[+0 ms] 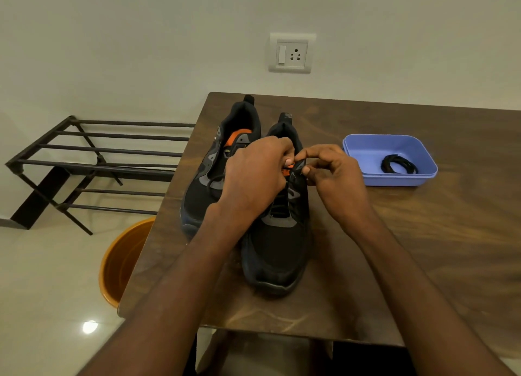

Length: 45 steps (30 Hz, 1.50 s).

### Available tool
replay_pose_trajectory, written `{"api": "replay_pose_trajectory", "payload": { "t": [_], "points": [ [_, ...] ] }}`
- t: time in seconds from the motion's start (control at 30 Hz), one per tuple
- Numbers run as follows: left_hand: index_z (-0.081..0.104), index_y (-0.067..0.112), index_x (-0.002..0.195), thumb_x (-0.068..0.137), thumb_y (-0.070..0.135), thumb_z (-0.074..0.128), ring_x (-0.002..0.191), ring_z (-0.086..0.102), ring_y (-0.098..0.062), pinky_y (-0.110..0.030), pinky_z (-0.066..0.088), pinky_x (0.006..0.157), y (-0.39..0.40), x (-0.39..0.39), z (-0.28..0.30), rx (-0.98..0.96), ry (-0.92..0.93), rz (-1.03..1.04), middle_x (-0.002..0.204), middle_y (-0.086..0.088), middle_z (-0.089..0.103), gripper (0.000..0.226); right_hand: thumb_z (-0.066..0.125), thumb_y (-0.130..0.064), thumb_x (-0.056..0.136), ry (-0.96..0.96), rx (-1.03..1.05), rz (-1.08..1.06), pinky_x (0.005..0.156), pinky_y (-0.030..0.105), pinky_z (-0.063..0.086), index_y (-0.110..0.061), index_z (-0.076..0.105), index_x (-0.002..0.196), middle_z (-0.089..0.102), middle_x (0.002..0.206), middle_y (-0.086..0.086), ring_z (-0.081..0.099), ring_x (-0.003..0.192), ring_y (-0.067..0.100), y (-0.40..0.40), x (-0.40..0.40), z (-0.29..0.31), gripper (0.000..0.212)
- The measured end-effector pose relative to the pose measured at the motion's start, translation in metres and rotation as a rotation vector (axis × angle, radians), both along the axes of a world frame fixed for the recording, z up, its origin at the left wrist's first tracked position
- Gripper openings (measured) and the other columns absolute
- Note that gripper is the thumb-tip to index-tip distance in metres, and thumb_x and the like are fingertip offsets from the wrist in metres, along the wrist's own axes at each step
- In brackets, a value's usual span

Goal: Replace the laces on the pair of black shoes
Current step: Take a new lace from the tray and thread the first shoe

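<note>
Wooden table (423, 234), brown, holding a pair of black shoes side by side, touching or nearly so along their inner edges. Right-hand shoe (277, 251): long axis running away from me, toe at the near end pointing toward my body, heel and pull tab at the far end toward the wall; grey panels at the eyelets, orange showing under the tongue. Left-hand shoe (207, 184): same orientation, set slightly farther back and angled a little to the left at the toe, its opening showing an orange insole, a loose black lace (214, 179) lying across its upper. My left hand (252, 175): over the top eyelets of the right-hand shoe, fingers curled, thumb and forefinger pinching something small at the tongue, probably a lace end, though the view there is too crowded to be sure. My right hand (335, 181): opposite, fingertips curled in and pinching the upper edge of the same shoe beside the tongue. Blue plastic tray (366, 147): on the table to the right of the shoes, apart from them, holding one coiled black lace (399, 164). Metal rack (93, 161): dark bars, on the floor to the left of the table. Orange bucket (118, 263): on the floor, partly under the table's left edge. Wall socket (291, 53): white, above the table.
</note>
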State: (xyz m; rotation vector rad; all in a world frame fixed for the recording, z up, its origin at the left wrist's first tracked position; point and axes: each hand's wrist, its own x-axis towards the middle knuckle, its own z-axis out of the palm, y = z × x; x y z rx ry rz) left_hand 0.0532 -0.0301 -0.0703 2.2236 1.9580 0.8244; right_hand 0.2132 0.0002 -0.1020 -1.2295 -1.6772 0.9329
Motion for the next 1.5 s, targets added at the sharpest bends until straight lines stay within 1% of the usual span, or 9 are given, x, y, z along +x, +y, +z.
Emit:
{"api": "replay_pose_trajectory", "payload": {
  "t": [0.23,0.5,0.67,0.77,0.87,1.0,1.2,1.33,1.5],
  "points": [
    [0.066,0.028,0.102,0.102,0.028,0.061,0.084,0.058,-0.01,-0.027,0.046,0.069,-0.002,0.005,-0.006,-0.021,-0.151,0.186,0.101,0.008,0.059,0.005,0.066,0.0,0.095,-0.041,0.014,-0.042,0.086,0.019,0.059,-0.02,0.075,0.108,0.061,0.123,-0.003,0.065,0.105,0.011,-0.002,-0.003,0.0,0.025],
    [0.075,0.025,0.093,0.101,0.024,0.064,0.092,0.058,-0.008,-0.028,0.052,0.083,0.008,0.007,-0.026,-0.04,-0.441,0.104,0.101,0.001,0.064,0.014,0.066,0.004,0.093,-0.032,0.008,-0.103,0.074,0.008,0.053,-0.024,0.075,0.103,0.062,0.119,-0.006,0.064,0.093,-0.002,-0.007,-0.008,0.003,0.031],
    [0.076,0.031,0.104,0.097,0.028,0.068,0.121,0.041,-0.02,-0.04,0.036,0.098,-0.005,-0.006,-0.013,0.054,-0.164,0.109,0.125,0.003,0.05,0.011,0.063,0.001,0.093,0.072,-0.062,-0.116,0.089,0.036,0.062,-0.021,0.073,0.108,0.072,0.107,-0.003,0.07,0.098,0.011,-0.007,-0.005,0.008,0.028],
    [0.067,0.04,0.122,0.103,0.024,0.057,0.14,0.032,-0.016,-0.047,0.023,0.113,-0.01,-0.021,-0.013,0.01,-0.122,0.095,0.145,0.008,0.046,0.027,0.072,-0.021,0.095,0.132,-0.143,-0.111,0.086,0.035,0.063,-0.02,0.074,0.102,0.076,0.096,-0.004,0.073,0.093,0.009,-0.01,-0.002,0.014,0.008],
    [0.062,0.036,0.13,0.105,0.014,0.048,0.129,0.05,-0.009,-0.048,0.021,0.118,-0.009,-0.03,-0.018,-0.063,-0.211,0.06,0.134,0.013,0.059,0.036,0.078,-0.026,0.091,0.0,-0.117,-0.114,0.082,0.027,0.062,-0.021,0.077,0.095,0.076,0.089,-0.008,0.072,0.086,0.004,-0.015,-0.002,0.016,0.007],
    [0.065,0.033,0.121,0.102,0.007,0.049,0.12,0.057,-0.011,-0.053,0.033,0.115,-0.007,-0.041,-0.02,-0.069,-0.222,-0.022,0.125,0.012,0.064,0.036,0.071,-0.018,0.097,-0.114,-0.141,-0.15,0.081,0.036,0.063,-0.022,0.072,0.088,0.074,0.089,-0.005,0.072,0.087,0.01,-0.016,-0.007,0.017,0.01],
    [0.066,0.024,0.12,0.101,0.007,0.053,0.115,0.06,-0.016,-0.052,0.041,0.109,-0.003,-0.044,-0.021,-0.026,-0.149,-0.051,0.123,0.005,0.066,0.029,0.047,-0.019,0.11,0.484,-0.209,-0.433,0.076,0.031,0.063,-0.009,0.062,0.113,0.072,0.101,0.001,0.077,0.088,0.017,-0.005,0.017,0.037,0.019],
    [0.067,0.026,0.124,0.103,0.015,0.055,0.112,0.058,-0.014,-0.049,0.036,0.112,-0.007,-0.042,-0.024,-0.004,-0.163,-0.017,0.119,0.005,0.063,0.026,0.062,-0.024,0.102,-0.02,0.147,-0.494,0.095,0.035,0.052,-0.02,0.063,0.114,0.064,0.113,-0.002,0.061,0.104,0.011,-0.006,0.028,0.025,0.013],
    [0.066,0.04,0.117,0.098,0.036,0.052,0.098,0.066,-0.008,-0.058,0.043,0.105,-0.008,-0.043,-0.024,-0.025,-0.28,-0.028,0.09,0.021,0.068,0.024,0.073,-0.04,0.093,-0.387,0.062,-0.118,0.09,0.033,0.052,-0.032,0.073,0.098,0.066,0.11,-0.008,0.061,0.104,0.008,-0.013,0.0,0.015,0.01]
  ]
}}
